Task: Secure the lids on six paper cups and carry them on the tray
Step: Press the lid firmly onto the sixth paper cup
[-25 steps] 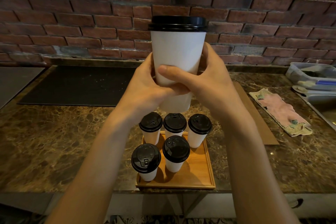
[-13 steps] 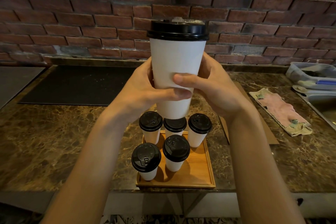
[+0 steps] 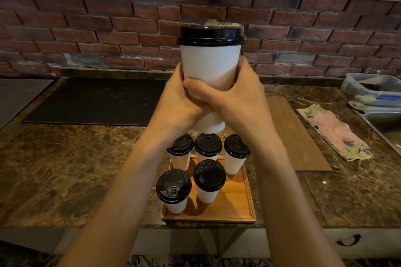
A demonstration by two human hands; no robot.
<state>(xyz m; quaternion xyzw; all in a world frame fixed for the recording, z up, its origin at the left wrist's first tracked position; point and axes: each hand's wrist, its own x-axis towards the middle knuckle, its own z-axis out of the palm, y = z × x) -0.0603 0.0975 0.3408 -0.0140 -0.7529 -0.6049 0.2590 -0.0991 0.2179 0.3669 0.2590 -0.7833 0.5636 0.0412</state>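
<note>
I hold a white paper cup (image 3: 211,65) with a black lid (image 3: 210,36) upright in the air, close to the camera and above the tray. My left hand (image 3: 176,102) grips its left side and my right hand (image 3: 240,97) grips its right side, the right thumb crossing over the left hand in front. Below, a wooden tray (image 3: 243,208) sits at the counter's front edge with several lidded white cups (image 3: 209,180) on it; its front right corner is bare.
A brown marble counter (image 3: 65,169) runs to a brick wall. A black mat (image 3: 95,102) lies at back left, a wooden board (image 3: 290,132) right of the tray, a pink cloth (image 3: 332,130) further right, and a sink with a plastic tub (image 3: 373,86) at the far right.
The held cup has dropped slightly and its lid top has come into view. My hands have shifted lower on the cup, the right thumb now overlapping the left hand.
</note>
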